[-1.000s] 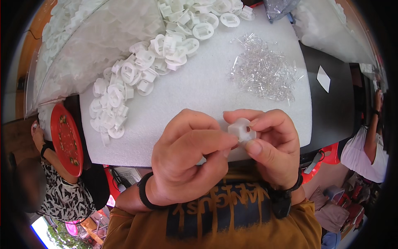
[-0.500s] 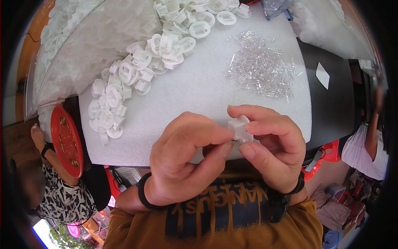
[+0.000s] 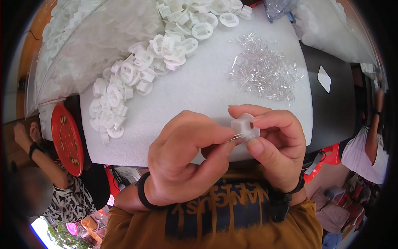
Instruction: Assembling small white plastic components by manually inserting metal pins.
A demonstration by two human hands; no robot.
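My right hand [image 3: 282, 145] pinches a white plastic housing [image 3: 241, 125], a round base with a boxy block on it, between thumb and fingers. My left hand [image 3: 186, 155] is closed, thumb against forefinger, on thin metal leads [image 3: 237, 136] that reach to the housing. They look like the legs of an LED, though its head is hidden. Both hands are close together over the near edge of the white foam sheet [image 3: 182, 93]. A heap of clear LEDs [image 3: 265, 70] lies beyond my right hand. Many similar white housings [image 3: 143, 60] form a curved pile at the far left.
Large clear bags of white parts [image 3: 103, 45] stand at the back left, another bag [image 3: 331, 29] at the back right. A red tray [image 3: 68, 141] with small pieces is beside a co-worker's arm [image 3: 49, 166] at left. A white card [image 3: 324, 79] lies on the dark tabletop [image 3: 331, 112].
The housing has shifted slightly right and turned, showing more of its block and a gap between it and my left fingertips, with the leads visible. The co-worker's arm at left has moved up.
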